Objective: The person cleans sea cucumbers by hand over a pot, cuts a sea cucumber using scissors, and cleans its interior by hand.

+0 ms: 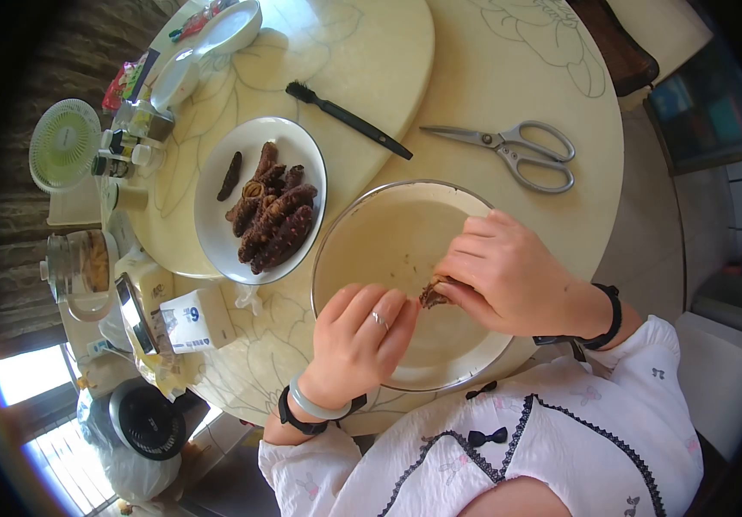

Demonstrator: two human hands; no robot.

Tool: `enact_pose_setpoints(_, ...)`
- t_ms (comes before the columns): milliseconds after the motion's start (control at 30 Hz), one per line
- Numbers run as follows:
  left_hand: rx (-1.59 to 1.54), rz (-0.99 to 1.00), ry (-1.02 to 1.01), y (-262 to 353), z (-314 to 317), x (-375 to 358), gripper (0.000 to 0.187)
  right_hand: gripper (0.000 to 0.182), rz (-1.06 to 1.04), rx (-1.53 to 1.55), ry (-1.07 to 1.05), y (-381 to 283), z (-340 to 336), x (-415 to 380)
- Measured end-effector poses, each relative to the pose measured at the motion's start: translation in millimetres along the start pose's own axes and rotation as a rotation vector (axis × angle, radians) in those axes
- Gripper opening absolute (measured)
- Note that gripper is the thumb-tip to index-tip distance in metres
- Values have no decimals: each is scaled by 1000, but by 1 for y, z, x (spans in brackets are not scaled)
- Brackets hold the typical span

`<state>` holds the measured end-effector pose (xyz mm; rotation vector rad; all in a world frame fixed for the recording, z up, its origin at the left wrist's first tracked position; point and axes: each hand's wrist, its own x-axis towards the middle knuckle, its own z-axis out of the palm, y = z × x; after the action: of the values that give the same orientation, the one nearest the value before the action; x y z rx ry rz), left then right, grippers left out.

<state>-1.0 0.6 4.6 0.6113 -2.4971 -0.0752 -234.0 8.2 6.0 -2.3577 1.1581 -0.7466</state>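
Observation:
My right hand pinches a dark brown, wrinkled, root-like piece between thumb and fingers, above a wide cream basin with a dark rim. My left hand, with a ring on one finger, is closed at the left end of the same piece, its fingertips meeting it. Much of the piece is hidden by the fingers. Small dark specks lie in the basin. To the left, a white plate carries several more knobbly brown root-like pieces, one lying apart from the pile.
Behind the basin lie a black brush and grey-handled scissors on the table. At left stand a glass pitcher, a tissue pack, a phone, small bottles and a green fan.

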Motion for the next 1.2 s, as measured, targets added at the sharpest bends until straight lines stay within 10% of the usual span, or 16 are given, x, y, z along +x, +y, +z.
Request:
enact_pose_setpoints(233, 81, -195, -576, 2, 2, 4, 26, 11, -15, -420, -209, -1, 10, -2)
enact_pose_setpoints(433, -185, -333, -257, 0, 4, 5, 28, 14, -3, -47, 25, 0, 5, 0)
enact_pose_setpoints(1200, -987, -462, -228, -22, -10, -1, 9, 12, 120, 592, -226, 0, -6, 13)
